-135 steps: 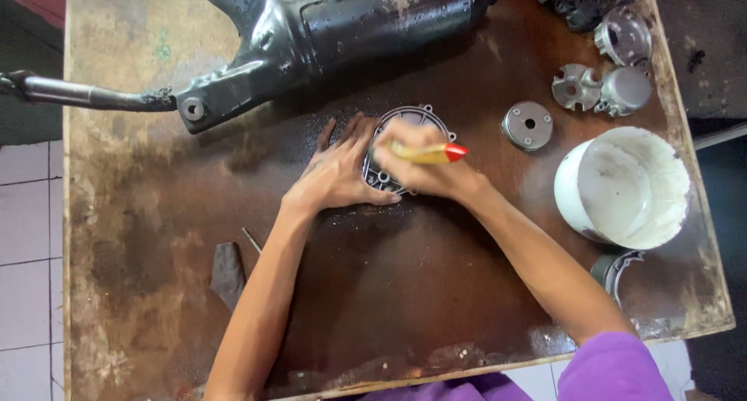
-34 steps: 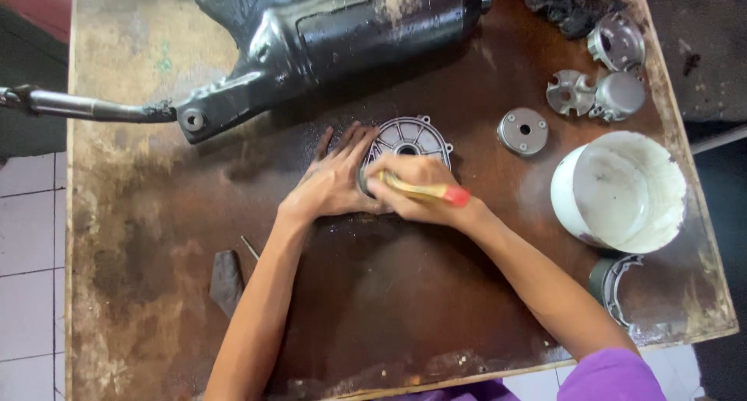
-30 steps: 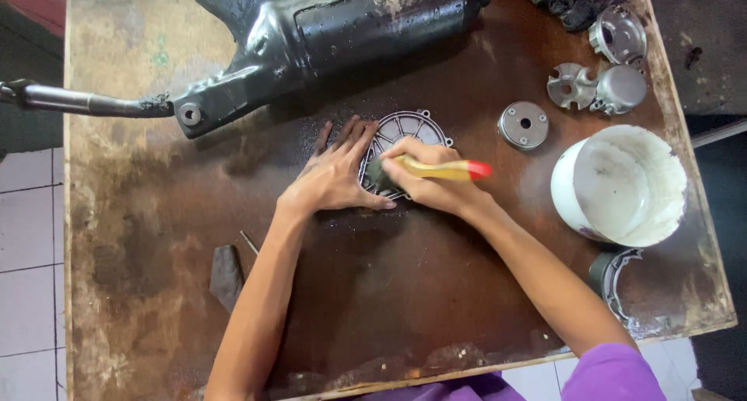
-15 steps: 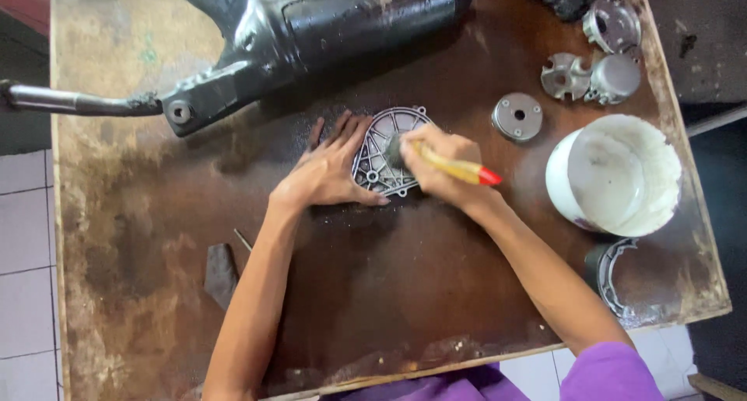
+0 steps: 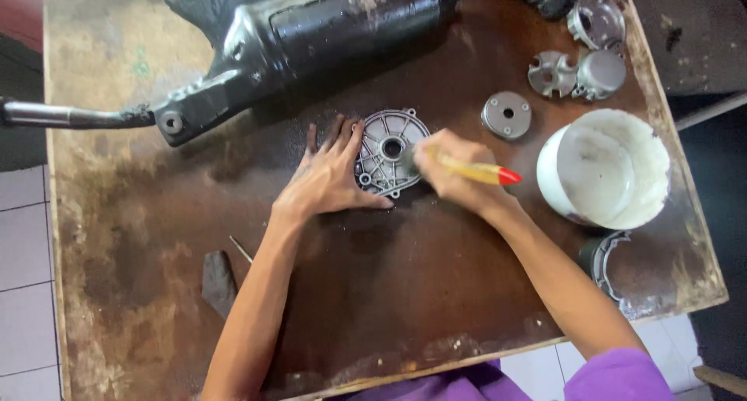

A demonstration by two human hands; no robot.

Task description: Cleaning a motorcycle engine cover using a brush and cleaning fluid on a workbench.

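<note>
Below, stained brown table (image 5: 156, 276), tiled floor (image 5: 23, 292), left hand (image 5: 331, 175) flat on cover (image 5: 389, 148), right hand (image 5: 451, 171) gripping brush (image 5: 475, 170)

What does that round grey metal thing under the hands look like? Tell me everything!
The round grey metal cover plate lies flat on the stained brown wooden table. It looks like cast metal, with raised ribs running out from a dark centre hole and small bolt ears around its rim. The left hand presses on its left edge, fingers spread. The right hand holds a yellow brush with a red tip against its right side. It looks grimy and dull.
</note>
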